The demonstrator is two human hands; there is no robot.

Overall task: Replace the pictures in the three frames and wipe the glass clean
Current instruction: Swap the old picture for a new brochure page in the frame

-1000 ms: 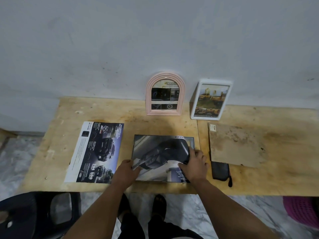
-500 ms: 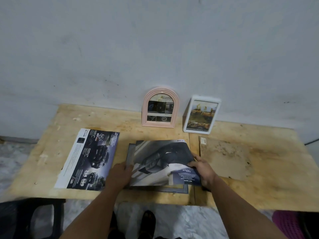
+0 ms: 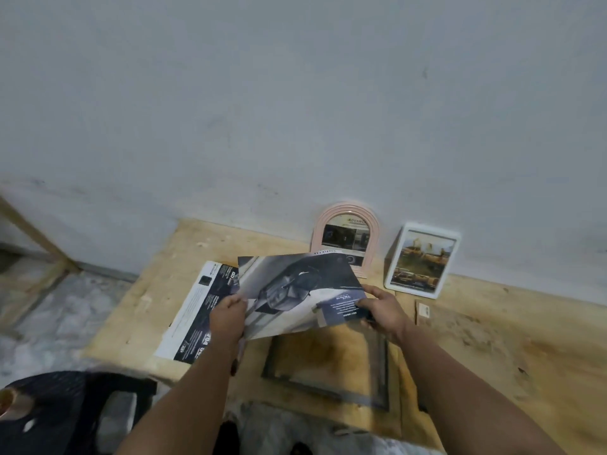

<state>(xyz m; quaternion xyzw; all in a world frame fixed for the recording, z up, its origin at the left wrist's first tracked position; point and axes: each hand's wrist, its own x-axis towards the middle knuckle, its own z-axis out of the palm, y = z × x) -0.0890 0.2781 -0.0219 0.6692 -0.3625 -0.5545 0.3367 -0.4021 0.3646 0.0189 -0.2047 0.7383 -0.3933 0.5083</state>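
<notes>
Plywood table [image 3: 492, 356] carries my landmark, the dark rectangular frame [image 3: 382, 362], lying flat. Above it I hold the glossy grey car print [image 3: 295, 290], long axis sideways; left hand [image 3: 228, 318] and right hand [image 3: 382, 310] pinch opposite edges.

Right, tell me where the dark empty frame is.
In the head view the dark frame lies flat near the table's front edge, below the car picture held up by both hands, right of the flyer.
</notes>
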